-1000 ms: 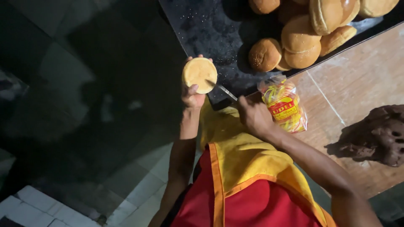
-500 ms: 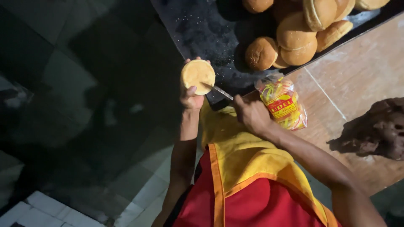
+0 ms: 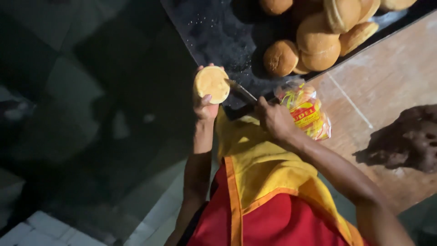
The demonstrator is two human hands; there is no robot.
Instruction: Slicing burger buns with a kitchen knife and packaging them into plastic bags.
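1. Left hand (image 3: 205, 107): closed around a bun half (image 3: 212, 84), cut face turned up toward the camera, thumb over the lower rim. Held out past the near edge of the dark tray (image 3: 218, 36), above the floor (image 3: 82, 114).
2. Right hand (image 3: 273, 119): closed on the handle of a knife (image 3: 243, 93). Blade runs toward 10 o'clock, tip touching the bun half at its 3 o'clock edge.
3. Change over the last second: blade was angled down and away at 4 o'clock of the bun half, tip just short of it; now drawn in against the rim. Right hand shifted slightly toward the left hand. Left hand held almost steady throughout.
4. Reading of the change: contact just made, so spreading or scraping across the cut face judged to be under way, not finished. Whether anything sits on the blade: cannot tell, too dark.
5. Bag (image 3: 306, 111), yellow and red, clear plastic: at 3 o'clock of the right hand, on the wooden counter (image 3: 387, 82), unmoved.
6. Whole buns (image 3: 318, 43): piled on the tray at 1 o'clock of the bun half, unmoved.
7. Dark lump (image 3: 405, 139): on the counter at 3 o'clock, well apart from both hands.
8. Apron (image 3: 268, 191), yellow over red: below both forearms.
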